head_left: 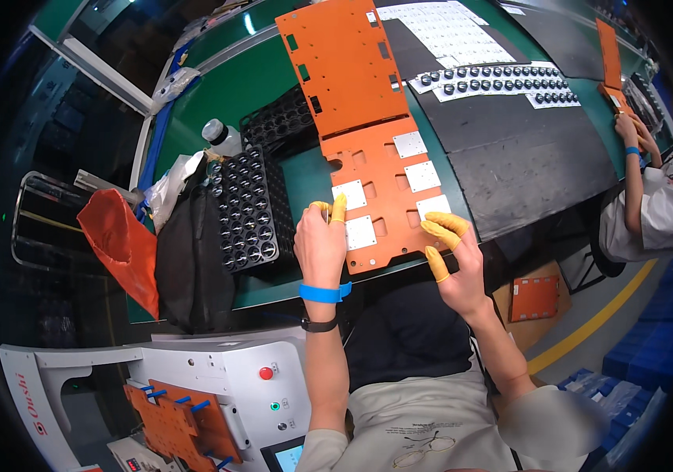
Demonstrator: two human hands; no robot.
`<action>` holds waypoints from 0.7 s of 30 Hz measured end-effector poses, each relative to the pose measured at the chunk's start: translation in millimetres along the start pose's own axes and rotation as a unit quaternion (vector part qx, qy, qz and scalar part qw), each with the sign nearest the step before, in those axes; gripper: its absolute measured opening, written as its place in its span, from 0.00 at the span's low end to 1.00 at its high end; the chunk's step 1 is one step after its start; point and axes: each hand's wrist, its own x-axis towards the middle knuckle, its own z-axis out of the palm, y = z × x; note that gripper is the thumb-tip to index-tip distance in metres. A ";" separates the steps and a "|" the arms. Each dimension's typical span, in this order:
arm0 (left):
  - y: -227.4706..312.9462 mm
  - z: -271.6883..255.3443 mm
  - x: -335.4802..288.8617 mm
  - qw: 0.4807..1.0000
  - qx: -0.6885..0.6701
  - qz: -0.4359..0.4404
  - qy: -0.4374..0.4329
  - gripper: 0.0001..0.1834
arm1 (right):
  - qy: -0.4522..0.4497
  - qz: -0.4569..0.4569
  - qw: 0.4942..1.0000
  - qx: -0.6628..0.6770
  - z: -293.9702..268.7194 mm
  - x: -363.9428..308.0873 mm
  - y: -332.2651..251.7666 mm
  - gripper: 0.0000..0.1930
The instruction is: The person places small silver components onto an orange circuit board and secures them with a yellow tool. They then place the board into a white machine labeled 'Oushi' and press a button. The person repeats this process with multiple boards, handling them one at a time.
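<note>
The orange tray (390, 203) lies between and ahead of the hands, five white plates (422, 176) on it and one place apparently bare beyond the left hand (321, 240); loading looks nearly done, the lid (348, 71) past both hands yet to close. The left hand's fingers curl close together at a plate, grip unclear, while the loosely spread right hand (462, 275) visibly holds nothing near another plate. Left of the left hand stands a black rack (281, 212)

Orange jig (380, 177): matt plast.; wht plates (423, 176): smooth, semi-matt.
</note>
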 end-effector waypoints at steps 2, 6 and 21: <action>8.9 -7.6 -7.1 1.000 0.014 -0.025 -0.010 0.23 | -0.005 0.003 1.000 -0.004 0.5 -1.1 -1.4 0.19; 0.1 -7.7 -21.3 1.000 0.013 0.020 0.019 0.26 | 0.013 0.020 1.000 -0.001 3.8 -4.4 -1.2 0.17; -89.0 -15.8 -170.7 0.714 -0.679 -0.011 -0.169 0.20 | -0.128 -0.244 0.957 0.091 75.9 89.4 -96.3 0.18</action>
